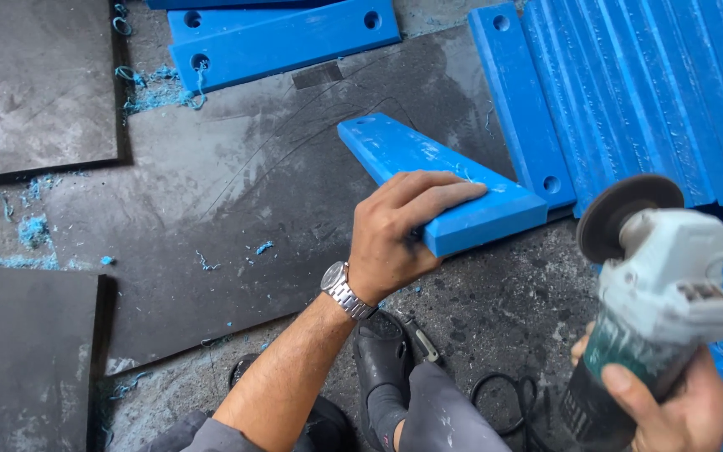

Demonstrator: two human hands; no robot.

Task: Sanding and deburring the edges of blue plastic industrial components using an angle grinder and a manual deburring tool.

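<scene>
Left hand [403, 230] clamped on near end of blue plastic block [441, 180], lying on dark rubber mat [211, 209]. Right hand [679, 402] closed around angle grinder [654, 310], disc [621, 213] lifted, well apart from block. Blue shavings [156, 88] scattered over mat; probably some trimming done already. Many blue slabs [654, 92] stacked beside, finished or not, cannot tell.

Soft, even daylight fills the scene, bright without harsh glare. The dark mat [236, 192] shows a dull grey sheen toward 11 o'clock. Shadows are faint and short, lying just under the blue slab [428, 167] and the left hand [399, 230]. The grinder [654, 293] at 4 o'clock is slightly soft from closeness. Lines bend mildly at the edges.
</scene>
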